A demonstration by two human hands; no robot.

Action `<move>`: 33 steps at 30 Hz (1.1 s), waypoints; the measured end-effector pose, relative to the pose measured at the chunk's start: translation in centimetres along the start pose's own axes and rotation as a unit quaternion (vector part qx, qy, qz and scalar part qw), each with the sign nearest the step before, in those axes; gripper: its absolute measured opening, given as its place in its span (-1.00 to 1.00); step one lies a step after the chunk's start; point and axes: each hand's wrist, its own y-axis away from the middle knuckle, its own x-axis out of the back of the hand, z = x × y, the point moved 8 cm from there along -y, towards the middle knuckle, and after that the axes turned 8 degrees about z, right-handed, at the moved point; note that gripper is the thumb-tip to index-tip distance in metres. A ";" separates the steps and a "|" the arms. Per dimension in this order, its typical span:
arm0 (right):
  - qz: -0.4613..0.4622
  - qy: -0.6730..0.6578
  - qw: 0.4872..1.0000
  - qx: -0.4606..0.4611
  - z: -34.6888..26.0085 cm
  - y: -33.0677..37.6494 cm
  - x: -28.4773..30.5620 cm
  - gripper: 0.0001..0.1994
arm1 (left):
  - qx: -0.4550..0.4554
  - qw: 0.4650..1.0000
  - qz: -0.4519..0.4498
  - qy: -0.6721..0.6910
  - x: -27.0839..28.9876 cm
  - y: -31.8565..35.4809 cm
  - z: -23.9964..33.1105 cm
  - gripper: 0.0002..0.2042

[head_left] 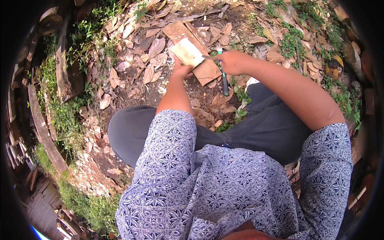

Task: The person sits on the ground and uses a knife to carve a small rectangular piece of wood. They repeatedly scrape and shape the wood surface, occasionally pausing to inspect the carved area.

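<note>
A pale block of wood (186,51) lies tilted on a brown wooden board (208,73) on the ground ahead of me. My left hand (183,70) grips the block's near left edge, with its thumb along the side. My right hand (234,63) is closed on a narrow, dark-bladed tool (208,57), which looks like a knife or chisel. Its blade reaches the block's right edge; its handle is hidden in the fist. Just under the right hand is a hammer-like tool with a black and teal handle (225,85), its middle partly covered by the fingers.
Dry brown leaves (149,74) and pale wood shavings cover the soil around the board. A weathered timber post (68,76) stands at the left, near a curved plank (46,132) and green weeds (68,120). My bent legs (264,124) frame the near side.
</note>
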 end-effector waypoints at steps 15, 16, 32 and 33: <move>0.233 -0.172 0.949 -0.122 -0.1 0.4 -8.0 -0.62 | -0.019 0.998 0.056 -0.033 -1.0 -0.7 -0.2 0.17; 0.231 -0.171 0.950 -0.123 0.0 0.3 -8.1 -0.62 | -0.029 0.998 0.057 -0.027 -0.8 -1.2 -0.4 0.19; 0.197 -0.181 0.948 -0.171 -0.4 0.1 -8.7 -0.62 | -0.032 0.993 0.058 -0.094 -1.1 -1.4 -0.1 0.20; 0.197 -0.186 0.947 -0.173 -0.4 0.0 -8.7 -0.62 | -0.037 0.992 0.061 -0.100 -1.0 -1.4 -0.1 0.20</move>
